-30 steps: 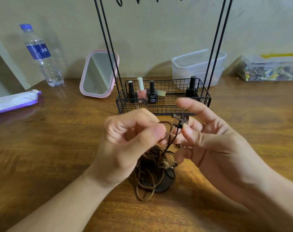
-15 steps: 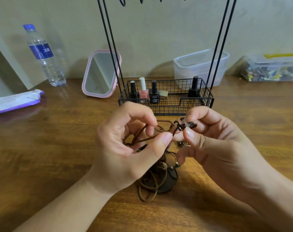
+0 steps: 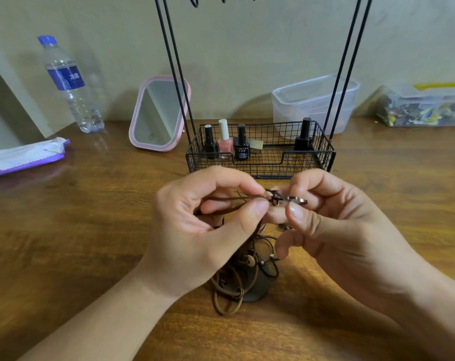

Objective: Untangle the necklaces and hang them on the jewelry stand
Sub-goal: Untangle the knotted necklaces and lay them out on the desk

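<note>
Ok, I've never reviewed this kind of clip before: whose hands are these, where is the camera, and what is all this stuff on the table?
No machine here: a person works with bare hands, filmed by a wide-angle camera worn on the head, looking forward and down. The left hand pinches a brown cord; the right hand pinches the knotted end with a small metal pendant. The tangled necklaces hang down to the wooden table. Behind stands the black wire jewelry stand, its basket holding nail polish bottles. Around it: a pink mirror, a water bottle, a wipes packet, and clear plastic containers.
</note>
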{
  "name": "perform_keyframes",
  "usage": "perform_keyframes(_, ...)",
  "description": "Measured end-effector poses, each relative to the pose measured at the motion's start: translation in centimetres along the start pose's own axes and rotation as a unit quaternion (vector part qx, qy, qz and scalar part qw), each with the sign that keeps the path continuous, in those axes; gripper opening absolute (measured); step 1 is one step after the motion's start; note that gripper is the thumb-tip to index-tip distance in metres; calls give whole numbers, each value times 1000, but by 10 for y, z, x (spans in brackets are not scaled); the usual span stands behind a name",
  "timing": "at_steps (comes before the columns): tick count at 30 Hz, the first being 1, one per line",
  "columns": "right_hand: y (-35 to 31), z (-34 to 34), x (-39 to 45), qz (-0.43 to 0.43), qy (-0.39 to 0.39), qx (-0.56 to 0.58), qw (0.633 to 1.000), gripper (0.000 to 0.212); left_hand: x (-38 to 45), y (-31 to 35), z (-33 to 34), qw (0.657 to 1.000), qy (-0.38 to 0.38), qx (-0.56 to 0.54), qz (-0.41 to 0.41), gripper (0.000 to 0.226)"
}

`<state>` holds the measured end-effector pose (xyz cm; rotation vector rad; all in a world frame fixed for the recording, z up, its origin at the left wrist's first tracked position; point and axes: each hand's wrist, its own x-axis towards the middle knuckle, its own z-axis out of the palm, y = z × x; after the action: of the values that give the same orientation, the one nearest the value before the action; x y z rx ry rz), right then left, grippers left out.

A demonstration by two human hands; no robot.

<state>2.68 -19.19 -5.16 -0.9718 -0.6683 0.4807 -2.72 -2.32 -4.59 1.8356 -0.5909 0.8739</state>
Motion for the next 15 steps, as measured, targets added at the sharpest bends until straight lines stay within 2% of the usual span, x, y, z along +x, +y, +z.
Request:
perform_keyframes(2, -1, -1, 1, -16, -2, -35, 999, 10, -2, -5, -2, 1000, 6, 14, -23, 14)
perform_keyframes(4, 0, -3, 1, -37, 17, -116, 992, 9, -4, -7, -4, 998, -2, 50, -43, 14)
perform_keyframes(8, 5, -6, 0, -58, 38, -323, 944, 15, -5, -12, -3, 985, -76, 143, -55, 10)
perform_keyframes(11, 9, -10, 0, -43, 46, -373, 926, 15, -5, -17, -2, 979, -95, 167, -69, 9)
perform_keyframes(15, 10, -13, 1, -14, 25, -363, 931, 14, -7, -15, 0, 963, -141, 224, -50, 7)
